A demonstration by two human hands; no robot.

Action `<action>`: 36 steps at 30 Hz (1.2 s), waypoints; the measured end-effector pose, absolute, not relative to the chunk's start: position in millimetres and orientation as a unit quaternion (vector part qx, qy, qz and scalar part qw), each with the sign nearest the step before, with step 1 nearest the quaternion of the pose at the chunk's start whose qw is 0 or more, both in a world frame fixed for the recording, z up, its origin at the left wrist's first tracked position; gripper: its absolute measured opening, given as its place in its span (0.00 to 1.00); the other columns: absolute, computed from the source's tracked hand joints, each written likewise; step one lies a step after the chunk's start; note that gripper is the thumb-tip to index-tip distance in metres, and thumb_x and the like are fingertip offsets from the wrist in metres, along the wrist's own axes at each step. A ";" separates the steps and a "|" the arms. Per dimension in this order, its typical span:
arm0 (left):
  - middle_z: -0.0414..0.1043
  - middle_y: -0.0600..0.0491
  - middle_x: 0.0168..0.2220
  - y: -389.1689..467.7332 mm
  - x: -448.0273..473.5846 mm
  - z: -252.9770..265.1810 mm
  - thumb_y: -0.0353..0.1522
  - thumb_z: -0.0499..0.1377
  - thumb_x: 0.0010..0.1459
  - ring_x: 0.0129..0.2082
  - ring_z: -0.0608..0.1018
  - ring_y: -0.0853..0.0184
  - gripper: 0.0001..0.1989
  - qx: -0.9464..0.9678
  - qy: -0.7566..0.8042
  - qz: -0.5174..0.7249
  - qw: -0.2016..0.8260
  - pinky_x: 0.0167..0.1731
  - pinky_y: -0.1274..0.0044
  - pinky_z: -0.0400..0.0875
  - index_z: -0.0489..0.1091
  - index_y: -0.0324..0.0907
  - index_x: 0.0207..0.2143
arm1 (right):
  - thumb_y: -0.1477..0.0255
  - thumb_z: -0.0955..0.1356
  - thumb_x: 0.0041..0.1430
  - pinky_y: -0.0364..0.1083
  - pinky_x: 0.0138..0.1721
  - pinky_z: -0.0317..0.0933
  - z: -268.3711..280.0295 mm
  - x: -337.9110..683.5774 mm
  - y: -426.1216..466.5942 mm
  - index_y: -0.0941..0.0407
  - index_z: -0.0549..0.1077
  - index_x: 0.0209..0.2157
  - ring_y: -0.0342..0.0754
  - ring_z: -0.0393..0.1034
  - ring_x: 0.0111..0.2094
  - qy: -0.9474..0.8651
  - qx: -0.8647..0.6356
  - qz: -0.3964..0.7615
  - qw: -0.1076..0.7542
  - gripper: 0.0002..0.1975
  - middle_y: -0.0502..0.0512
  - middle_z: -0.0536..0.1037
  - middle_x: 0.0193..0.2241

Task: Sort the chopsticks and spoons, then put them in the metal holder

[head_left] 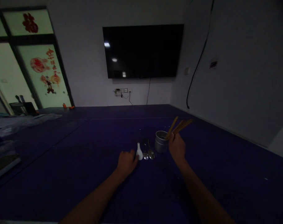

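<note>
My right hand (pixel 177 147) is closed around a bundle of light brown chopsticks (pixel 182 126), which slant up and to the right. They are held at the right rim of a grey metal cup (pixel 161 144); whether any tips are inside it is hard to see. My left hand (pixel 126 161) lies low on the table, thumb apart from the bent fingers. Its thumb is at the bowl of a white soup spoon (pixel 139 153), seemingly touching it. Between that spoon and the cup lie metal spoons (pixel 146 156), side by side, their handles pointing away from me.
The dark blue tabletop (pixel 97 140) reaches back to the wall under a black television (pixel 144 51). Clear plastic wrapping (pixel 31 121) and a tray-like object (pixel 6 166) lie at the left. A black cable (pixel 198 62) hangs along the right wall.
</note>
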State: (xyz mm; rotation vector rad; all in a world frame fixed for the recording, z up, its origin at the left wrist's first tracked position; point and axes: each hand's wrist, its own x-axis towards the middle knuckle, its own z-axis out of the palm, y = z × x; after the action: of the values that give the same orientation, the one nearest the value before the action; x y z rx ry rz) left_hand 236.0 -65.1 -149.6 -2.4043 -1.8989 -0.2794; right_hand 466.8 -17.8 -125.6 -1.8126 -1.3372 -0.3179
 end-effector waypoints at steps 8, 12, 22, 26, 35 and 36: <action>0.75 0.44 0.34 -64.3 235.4 -151.6 0.41 0.40 0.62 0.37 0.77 0.59 0.21 -0.781 -0.616 -0.096 0.035 0.40 0.69 0.63 0.67 0.39 0.40 | 0.68 0.52 0.66 0.45 0.29 0.52 -121.6 478.6 -12.4 0.60 0.68 0.36 0.50 0.69 0.30 -0.578 -0.724 -0.107 0.361 0.18 0.60 0.74 0.29; 0.75 0.44 0.34 -64.2 234.8 -151.0 0.42 0.40 0.62 0.37 0.77 0.59 0.21 -0.780 -0.619 -0.089 0.029 0.39 0.69 0.64 0.67 0.39 0.39 | 0.68 0.53 0.66 0.45 0.29 0.53 -120.9 486.6 -10.3 0.60 0.69 0.36 0.50 0.69 0.31 -0.590 -0.721 -0.103 0.348 0.17 0.61 0.74 0.29; 0.75 0.44 0.34 -65.2 234.4 -151.8 0.41 0.39 0.62 0.37 0.77 0.59 0.21 -0.783 -0.614 -0.093 0.034 0.39 0.69 0.64 0.67 0.39 0.40 | 0.67 0.53 0.63 0.45 0.29 0.53 -123.4 493.6 -4.9 0.57 0.67 0.30 0.50 0.67 0.28 -0.624 -0.653 -0.096 0.418 0.17 0.59 0.72 0.26; 0.75 0.45 0.34 -66.0 234.9 -150.0 0.41 0.40 0.62 0.37 0.77 0.60 0.21 -0.783 -0.616 -0.088 0.025 0.39 0.69 0.64 0.67 0.39 0.39 | 0.65 0.53 0.61 0.45 0.28 0.53 -126.7 496.5 -0.9 0.56 0.65 0.27 0.50 0.65 0.26 -0.636 -0.623 -0.081 0.448 0.16 0.58 0.71 0.24; 0.75 0.44 0.33 -64.6 233.6 -150.5 0.41 0.40 0.62 0.37 0.77 0.59 0.21 -0.782 -0.617 -0.087 0.025 0.39 0.70 0.64 0.67 0.39 0.38 | 0.57 0.56 0.57 0.46 0.28 0.55 -133.0 501.5 7.0 0.55 0.64 0.22 0.49 0.64 0.25 -0.633 -0.583 -0.061 0.506 0.19 0.56 0.70 0.21; 0.75 0.44 0.34 -64.3 233.5 -150.8 0.41 0.40 0.62 0.37 0.77 0.59 0.21 -0.781 -0.618 -0.086 0.026 0.39 0.69 0.64 0.67 0.39 0.38 | 0.55 0.58 0.56 0.46 0.28 0.55 -132.9 501.7 6.9 0.55 0.66 0.24 0.49 0.64 0.24 -0.625 -0.582 -0.046 0.518 0.19 0.56 0.70 0.21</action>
State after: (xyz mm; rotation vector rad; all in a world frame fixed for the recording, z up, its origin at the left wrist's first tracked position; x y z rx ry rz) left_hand 233.5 -64.3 -150.8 -2.4141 -1.9113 -0.2653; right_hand 501.7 6.9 -132.9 -1.3969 -1.4991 -0.1112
